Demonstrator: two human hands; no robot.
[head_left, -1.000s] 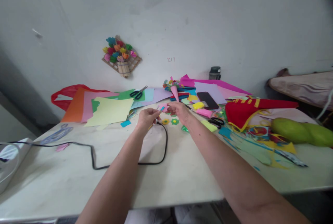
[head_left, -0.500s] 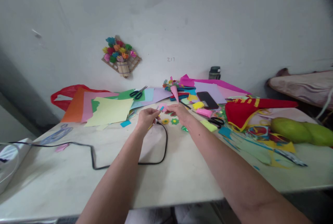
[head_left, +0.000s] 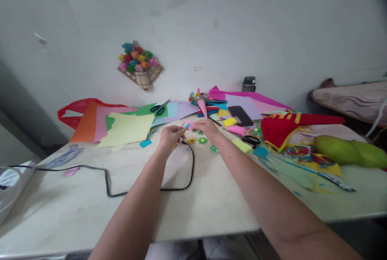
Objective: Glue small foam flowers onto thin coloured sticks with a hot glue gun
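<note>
Both hands meet over the middle of the table. My left hand (head_left: 171, 136) pinches a small pink paper piece (head_left: 190, 123) with a blue bit on it, and my right hand (head_left: 207, 127) has its fingers closed at the piece's other side. Just below the hands lie a yellow paper flower (head_left: 191, 140) and a green paper flower (head_left: 202, 141) with a yellow centre. A black cable (head_left: 193, 163) ends right beside my left fingers; what it connects to is hidden. Behind the hands stands a pink paper cone (head_left: 202, 107) with a colourful bunch above it.
Scissors (head_left: 160, 109) lie on coloured sheets at the back left, near a pale yellow sheet (head_left: 128, 129). A phone (head_left: 240, 115), black-handled scissors (head_left: 251, 141), a red cloth (head_left: 279, 131) and green fruit (head_left: 337, 150) occupy the right. A dark bottle (head_left: 248, 84) stands by the wall.
My hands stay nearly in place around the pink paper piece, with only slight finger movement. The view shifts very slightly.
</note>
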